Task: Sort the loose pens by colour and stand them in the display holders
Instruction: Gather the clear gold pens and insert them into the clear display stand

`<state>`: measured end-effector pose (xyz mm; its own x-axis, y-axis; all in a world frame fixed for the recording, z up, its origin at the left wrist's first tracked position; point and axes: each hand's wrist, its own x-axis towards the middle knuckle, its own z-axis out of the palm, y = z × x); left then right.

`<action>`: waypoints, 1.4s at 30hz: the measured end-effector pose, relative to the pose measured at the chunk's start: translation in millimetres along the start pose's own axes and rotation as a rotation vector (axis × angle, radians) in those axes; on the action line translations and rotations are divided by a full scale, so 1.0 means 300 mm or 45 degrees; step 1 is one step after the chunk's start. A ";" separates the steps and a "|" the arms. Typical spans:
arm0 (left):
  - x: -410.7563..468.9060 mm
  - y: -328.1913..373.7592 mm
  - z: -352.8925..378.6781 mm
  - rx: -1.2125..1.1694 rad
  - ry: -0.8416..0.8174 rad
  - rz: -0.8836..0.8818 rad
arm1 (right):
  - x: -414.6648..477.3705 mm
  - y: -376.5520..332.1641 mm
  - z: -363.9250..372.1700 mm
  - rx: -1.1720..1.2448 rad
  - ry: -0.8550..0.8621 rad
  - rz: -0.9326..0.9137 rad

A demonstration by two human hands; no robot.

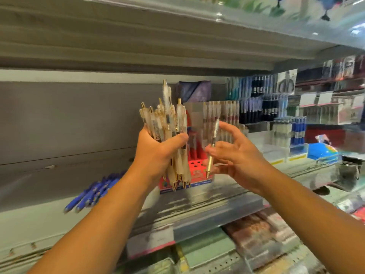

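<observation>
- Left grip (158,149): closed round a thick bundle of pale pens (167,117), thumb across the front of the bundle. It is raised in front of the shelf, centre of view.
- Bundle of pale pens: translucent whitish barrels with gold clips and gold tips. Clicker ends point up and tips point down, showing below the left grip. One pen stands higher than the others.
- Right grip (235,155): pinches a single pen (215,131) near its middle between thumb and fingers; the remaining fingers are spread and loosely extended. It is just beside the left grip, without touching it.
- Single pen: clear upper barrel, gold lower section, tip down, slightly tilted. It is held in the air in front of the red holder (194,165).
- Red holder: a box with a perforated top, standing on the shelf (39,214) behind both grips. The bundle partly hides it.
- Blue pens (92,192): a loose group lying flat on the shelf to the left, below the left forearm.
- Clear holder (221,111): behind the right grip, with pale pens standing upright in it.
- Display racks (266,107): further right, rows of dark and blue pens standing upright. Motion blur hides the detail.
</observation>
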<state>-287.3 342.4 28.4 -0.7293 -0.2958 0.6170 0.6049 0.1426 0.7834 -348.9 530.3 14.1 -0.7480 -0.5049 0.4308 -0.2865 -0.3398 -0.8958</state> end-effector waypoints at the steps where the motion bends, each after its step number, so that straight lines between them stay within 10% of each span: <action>1: -0.008 -0.011 0.048 0.004 0.005 -0.005 | -0.010 -0.009 -0.047 -0.004 0.006 -0.001; 20: 0.208 -0.212 0.371 0.024 0.180 0.065 | 0.233 0.055 -0.492 -0.270 0.221 -0.238; 42: 0.172 -0.323 0.383 0.319 0.387 0.097 | 0.492 0.245 -0.413 -1.103 -0.140 -0.486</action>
<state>-420.4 421.9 -7.1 -0.5348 -0.5364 0.6529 0.5294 0.3896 0.7536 -554.4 529.1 -1.7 -0.4640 -0.5683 0.6795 -0.8769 0.1861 -0.4432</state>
